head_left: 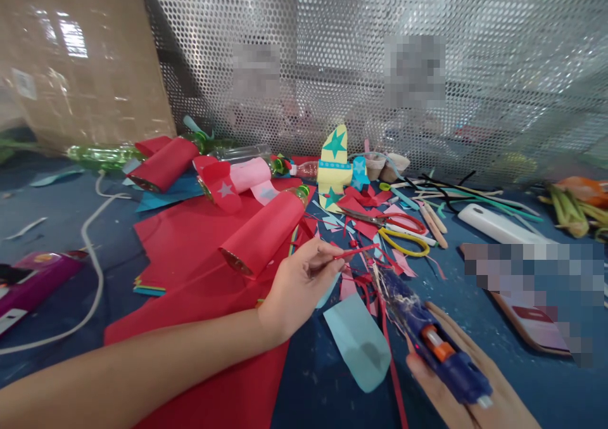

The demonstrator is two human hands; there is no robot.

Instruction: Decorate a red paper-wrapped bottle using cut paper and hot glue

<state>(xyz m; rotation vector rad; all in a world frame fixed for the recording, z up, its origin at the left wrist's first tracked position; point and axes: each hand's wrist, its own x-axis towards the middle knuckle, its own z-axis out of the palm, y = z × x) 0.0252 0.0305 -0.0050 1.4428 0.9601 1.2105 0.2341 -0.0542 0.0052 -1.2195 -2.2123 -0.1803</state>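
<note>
Between thumb and fingers, my left hand [297, 283] pinches a thin red paper strip [363, 249], its free end pointing right. A dark blue hot glue gun [430, 331] with an orange trigger rests in my right hand [475, 378]. Its nozzle, strung with glue threads, points up and left, close to the strip's end; I cannot tell whether they touch. A light blue paper piece with a rounded end [360, 343] lies between my hands. Just beyond my left hand lies a bottle wrapped in red paper [266, 229].
Red paper sheets [190, 296] lie under my left arm. Farther back are other paper-wrapped bottles [164, 163], a yellow one with stars [335, 172], red- and yellow-handled scissors [403, 239] and paper scraps. A phone [527, 315] lies right, a purple power strip [38, 283] left.
</note>
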